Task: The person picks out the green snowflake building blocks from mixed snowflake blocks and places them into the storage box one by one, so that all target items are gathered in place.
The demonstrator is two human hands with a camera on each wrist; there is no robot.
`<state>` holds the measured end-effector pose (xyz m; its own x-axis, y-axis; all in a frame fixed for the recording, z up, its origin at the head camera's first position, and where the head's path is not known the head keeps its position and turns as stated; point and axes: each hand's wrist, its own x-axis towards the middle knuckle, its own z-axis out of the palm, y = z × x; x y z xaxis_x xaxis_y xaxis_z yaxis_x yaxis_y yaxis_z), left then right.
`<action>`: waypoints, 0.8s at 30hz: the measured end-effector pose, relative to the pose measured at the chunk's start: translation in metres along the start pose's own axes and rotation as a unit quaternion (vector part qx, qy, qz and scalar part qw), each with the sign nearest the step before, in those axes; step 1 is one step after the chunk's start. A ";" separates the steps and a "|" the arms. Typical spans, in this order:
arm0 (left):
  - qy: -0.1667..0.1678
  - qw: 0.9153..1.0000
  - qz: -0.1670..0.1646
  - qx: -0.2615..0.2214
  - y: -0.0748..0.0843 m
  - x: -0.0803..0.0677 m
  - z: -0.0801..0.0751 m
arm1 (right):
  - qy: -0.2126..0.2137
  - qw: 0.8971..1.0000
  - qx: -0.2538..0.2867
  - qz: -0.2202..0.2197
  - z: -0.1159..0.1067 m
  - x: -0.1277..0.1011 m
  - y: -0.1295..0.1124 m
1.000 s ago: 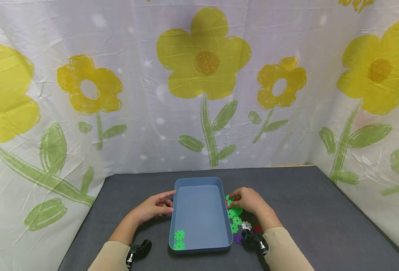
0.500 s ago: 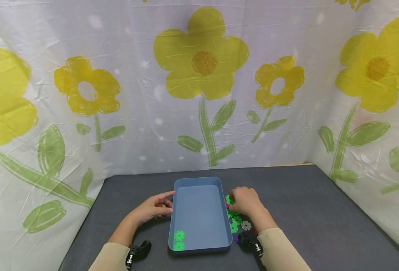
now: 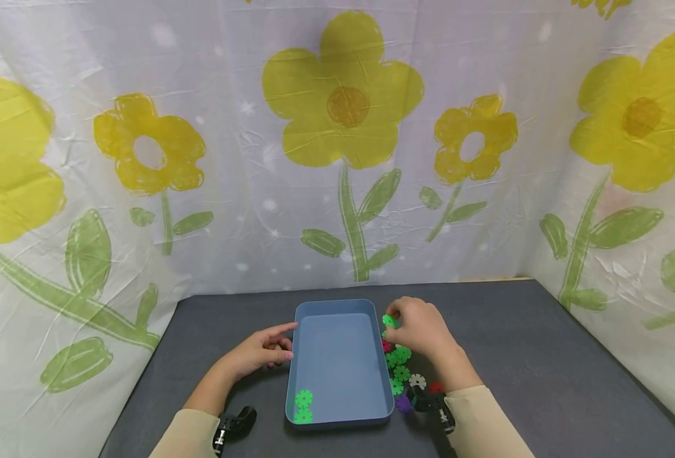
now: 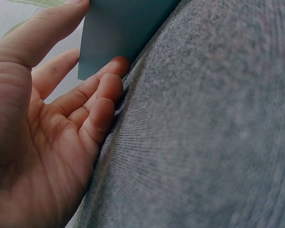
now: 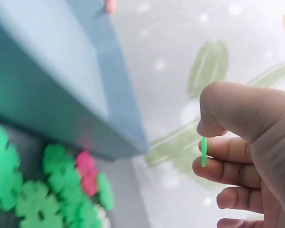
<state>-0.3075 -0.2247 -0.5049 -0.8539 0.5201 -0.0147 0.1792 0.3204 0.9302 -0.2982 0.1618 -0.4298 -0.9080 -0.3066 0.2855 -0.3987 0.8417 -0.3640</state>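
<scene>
A blue tray (image 3: 371, 381) sits in the middle of the dark table, with two green snowflake discs (image 3: 303, 405) in its near left corner. My right hand (image 3: 417, 327) is lifted beside the tray's far right rim and pinches a green disc (image 3: 389, 320) (image 5: 204, 151) between thumb and fingers. Under it, along the tray's right side, lies a pile of discs (image 3: 401, 369) (image 5: 47, 190), mostly green with pink, white, red and purple ones. My left hand (image 3: 263, 348) (image 4: 61, 128) rests on the table with relaxed fingers touching the tray's left wall (image 4: 118, 33).
The dark grey table (image 3: 543, 369) is bounded behind and on both sides by a white curtain with yellow flowers (image 3: 343, 95). Wrist cameras (image 3: 234, 425) sit on both forearms.
My right hand has risen from the pile of discs with a green disc pinched in it and moved a little toward the far end of the tray. The left hand has stayed put.
</scene>
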 end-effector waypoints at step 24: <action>-0.006 1.000 0.009 -0.007 0.000 0.000 -0.002 | 0.079 0.984 0.086 -0.132 -0.012 -0.006 -0.081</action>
<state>-0.3087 -0.2262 -0.5041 -0.8444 0.5358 -0.0027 0.1875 0.3002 0.9353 -0.2588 0.1007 -0.3915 -0.7435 -0.4203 0.5201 -0.6466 0.6502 -0.3988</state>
